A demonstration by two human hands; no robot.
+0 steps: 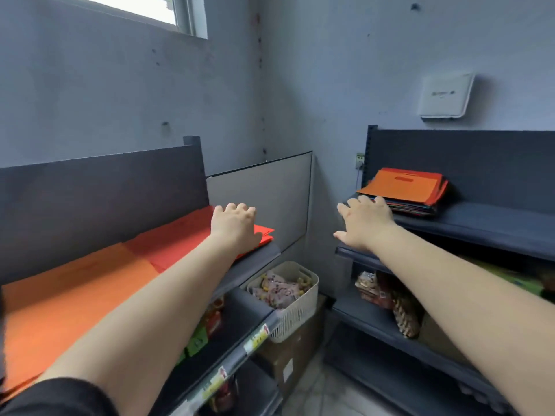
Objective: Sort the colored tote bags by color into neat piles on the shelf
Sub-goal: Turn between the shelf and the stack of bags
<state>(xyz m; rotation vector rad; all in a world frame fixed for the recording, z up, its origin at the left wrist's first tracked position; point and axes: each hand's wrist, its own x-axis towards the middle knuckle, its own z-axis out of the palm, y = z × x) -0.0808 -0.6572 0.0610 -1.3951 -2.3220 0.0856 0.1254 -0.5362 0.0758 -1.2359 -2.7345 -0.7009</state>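
On the left shelf (pixel 258 259) lie two flat piles: orange tote bags (pixel 69 295) nearer me and red tote bags (pixel 177 241) at the far end. My left hand (pixel 234 226) rests palm down on the red pile with its fingers bent over it. The right shelf (pixel 480 226) carries a mixed stack of tote bags (pixel 405 190) with an orange one on top and red and darker ones beneath. My right hand (pixel 365 223) is stretched out with spread fingers just left of that stack, its fingertips at the stack's near corner.
A white basket (pixel 297 313) of wrapped snacks stands on a cardboard box in the corner below. Lower shelves on both sides hold packaged goods. A white box (pixel 444 96) hangs on the wall above the right shelf.
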